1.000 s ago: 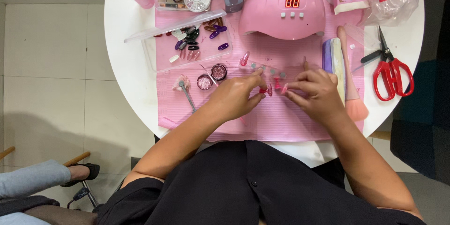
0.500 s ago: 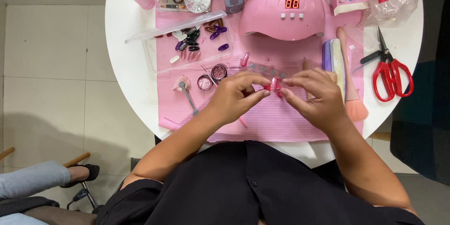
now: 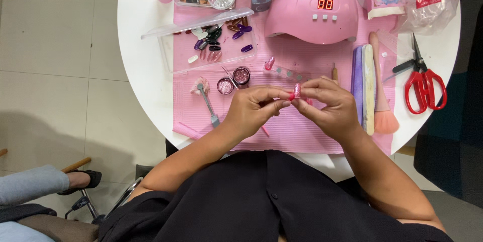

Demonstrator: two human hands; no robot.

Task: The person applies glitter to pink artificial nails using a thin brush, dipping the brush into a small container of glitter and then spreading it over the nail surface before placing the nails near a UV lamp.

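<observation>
Glitter nail tip (image 3: pixel 297 91) btwn both hands' fingers (image 3: pixel 275 105)

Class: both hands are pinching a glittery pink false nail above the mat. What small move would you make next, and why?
Probably lower the pink false nail toward the pink mat: left hand and right hand pinch it in mid-air, unsupported.

Both hands meet fingertip to fingertip at the picture's middle. The left hand (image 3: pixel 251 111) reaches in from seven o'clock, thumb and forefinger pinched; the right hand (image 3: pixel 329 108) comes from five o'clock, fingers curled in a matching pinch. Both forearms are bare.
</observation>
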